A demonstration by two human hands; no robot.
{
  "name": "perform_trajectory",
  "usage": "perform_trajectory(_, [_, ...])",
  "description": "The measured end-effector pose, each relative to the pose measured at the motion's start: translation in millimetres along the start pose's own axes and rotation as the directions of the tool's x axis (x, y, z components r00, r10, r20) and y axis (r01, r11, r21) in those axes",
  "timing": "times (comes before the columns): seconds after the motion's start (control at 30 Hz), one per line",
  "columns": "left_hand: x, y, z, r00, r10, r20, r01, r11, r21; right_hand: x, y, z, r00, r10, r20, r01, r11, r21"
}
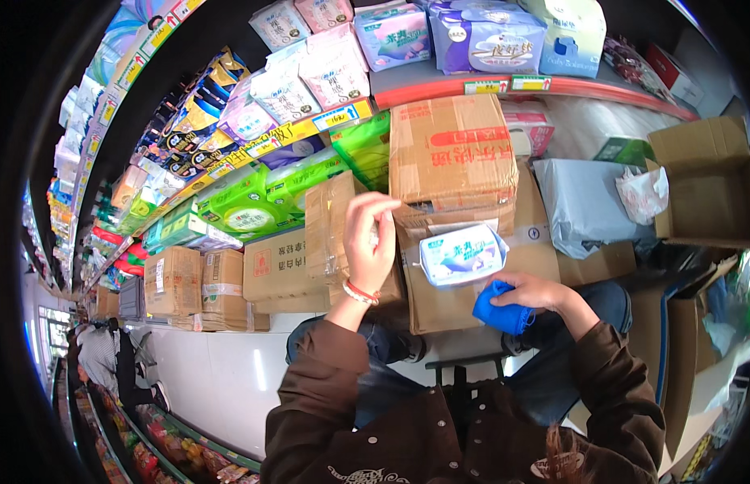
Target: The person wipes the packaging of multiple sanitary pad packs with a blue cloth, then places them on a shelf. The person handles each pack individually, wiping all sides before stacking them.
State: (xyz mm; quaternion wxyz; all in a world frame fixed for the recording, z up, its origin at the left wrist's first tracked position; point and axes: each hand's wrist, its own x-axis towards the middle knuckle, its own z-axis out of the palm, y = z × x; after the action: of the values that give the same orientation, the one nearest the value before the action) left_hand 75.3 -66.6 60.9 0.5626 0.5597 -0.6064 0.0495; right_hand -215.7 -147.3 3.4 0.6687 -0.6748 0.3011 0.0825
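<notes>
My right hand (pixel 532 292) is closed around a bunched blue bundle (pixel 504 313), which looks like soft cloth or yarn. Just beyond it, a white and blue soft pack (pixel 462 256) lies flat on a cardboard box (pixel 441 306) in front of me. My left hand (pixel 370 242) is raised left of that pack, with a bracelet at its wrist. Its fingers are bent together, and whatever is in them is too small to make out. Behind the pack stands a taped brown carton (pixel 451 153), close to the left fingertips.
Shelves with purple and white packs (pixel 488 39) and green packs (pixel 238 202) run along the far and left sides. More cartons (pixel 173 281) stand on the floor at left. A grey plastic bag (pixel 589 198) and an open carton (pixel 706 185) lie at right. Another person (pixel 108 363) is at far left.
</notes>
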Motion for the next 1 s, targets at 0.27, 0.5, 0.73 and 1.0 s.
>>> perform_trajectory(0.27, [163.4, -62.7, 34.5, 0.967, 0.230, 0.105, -0.253, 0.900, 0.355, -3.8, -3.6, -1.3, 0.904, -0.192, 0.382, 0.271, 0.949, -0.163])
perform_trajectory(0.5, [272.0, -122.8, 78.4, 0.988, -0.034, 0.150, -0.106, 0.557, 0.824, -19.2, 3.0, -8.4, 0.901, -0.246, 0.357, 0.313, 0.938, -0.145])
perform_trajectory(0.73, [288.6, -117.9, 77.9, 0.981, -0.046, 0.189, -0.137, 0.530, 0.837, -26.3, 1.7, -14.7, 0.927, -0.220, 0.303, 0.275, 0.949, -0.153])
perform_trajectory(1.0, [269.3, -105.6, 65.4, 0.896, 0.137, 0.423, -0.435, 0.462, 0.773, -33.0, -3.4, -12.5, 0.938, -0.167, 0.303, 0.234, 0.952, -0.197])
